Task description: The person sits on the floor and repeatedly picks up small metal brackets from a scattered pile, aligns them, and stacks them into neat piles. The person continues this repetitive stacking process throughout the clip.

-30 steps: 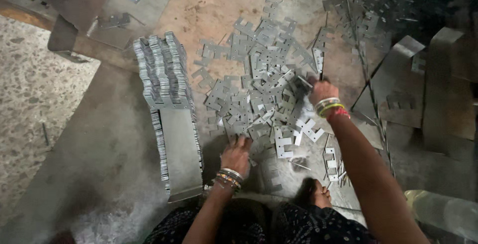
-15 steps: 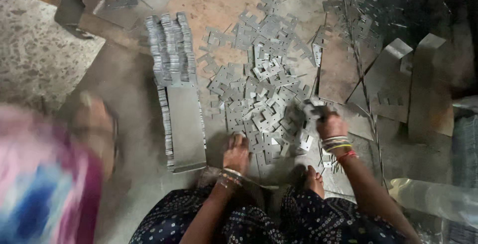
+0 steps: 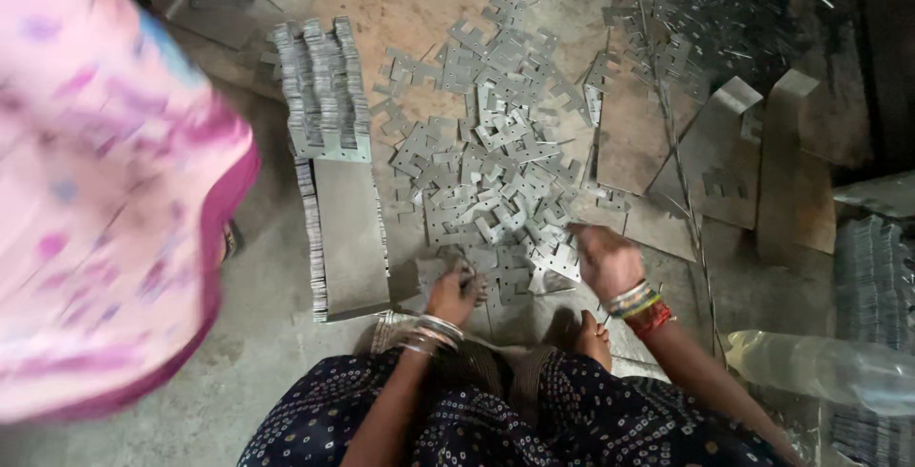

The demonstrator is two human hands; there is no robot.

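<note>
Reaching into the near edge of the loose pile of stamped metal pieces on the floor, the right hand has its grip curled on a piece or two, though I can't really tell how tight. Left hand is pressed down on the pieces just beside it, fingers bent, can't tell if it's actually holding one. Further left there's a neat stacked row of the same pieces on a flat metal sheet, and a blurry pink garment of someone else fills that side.
</note>
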